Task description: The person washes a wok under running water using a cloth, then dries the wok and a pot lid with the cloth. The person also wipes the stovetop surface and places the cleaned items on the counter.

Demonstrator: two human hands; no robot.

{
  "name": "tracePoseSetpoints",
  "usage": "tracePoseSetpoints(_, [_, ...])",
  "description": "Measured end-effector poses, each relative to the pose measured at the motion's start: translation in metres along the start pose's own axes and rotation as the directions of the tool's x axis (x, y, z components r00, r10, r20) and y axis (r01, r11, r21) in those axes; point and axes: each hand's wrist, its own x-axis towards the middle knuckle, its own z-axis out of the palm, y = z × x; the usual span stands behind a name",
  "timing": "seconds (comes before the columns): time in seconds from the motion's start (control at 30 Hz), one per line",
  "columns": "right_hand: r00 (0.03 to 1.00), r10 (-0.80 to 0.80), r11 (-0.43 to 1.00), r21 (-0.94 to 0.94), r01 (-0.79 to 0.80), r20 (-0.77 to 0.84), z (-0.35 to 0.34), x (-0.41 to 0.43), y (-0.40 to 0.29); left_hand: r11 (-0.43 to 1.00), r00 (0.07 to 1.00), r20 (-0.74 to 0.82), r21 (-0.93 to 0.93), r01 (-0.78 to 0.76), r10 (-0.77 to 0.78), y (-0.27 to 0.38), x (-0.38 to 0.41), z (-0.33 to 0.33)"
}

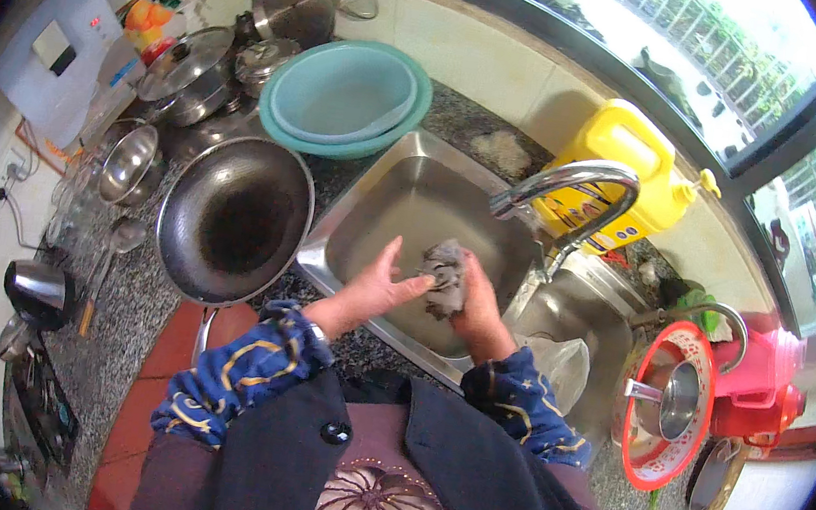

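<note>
A crumpled grey cloth (444, 278) is held over the left basin of a stainless steel sink (364, 205). My right hand (480, 301) grips it from the right side. My left hand (382, 286) has its thumb against the cloth, while its other fingers are spread apart. Shallow, cloudy water seems to cover the bottom of the basin. Above the basin's right side arches a chrome faucet (575, 176). To the left of the sink lies a dark wok (234, 220), its handle towards me.
Nested turquoise basins (347, 97) stand behind the sink's left corner. A yellow jug (617, 177) is behind the faucet. The right sink basin (575, 312) has a plastic bag (554, 362) at its edge. Further right, a red-rimmed basin (664, 454) holds a steel pot (675, 399).
</note>
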Motion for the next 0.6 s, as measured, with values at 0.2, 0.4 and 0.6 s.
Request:
tracePoseSetpoints(0.2, [0.994,-0.031,0.994,0.106,0.021,0.100,0.012,-0.012,0.002,0.975,0.978,0.204,-0.201,0.097,-0.055,0.018,0.016,0.039])
tracePoseSetpoints(0.4, [0.909,-0.172,0.577,-0.709,0.405,0.379,-0.009,-0.012,-0.028,0.986,0.930,0.338,-0.026,0.163,-0.144,0.032,0.031,0.009])
tracePoseSetpoints(0.6, [0.785,-0.290,-0.049,-0.827,0.560,0.548,-0.020,-0.007,-0.040,0.947,0.924,0.373,0.319,-0.036,-0.090,0.041,0.043,0.000])
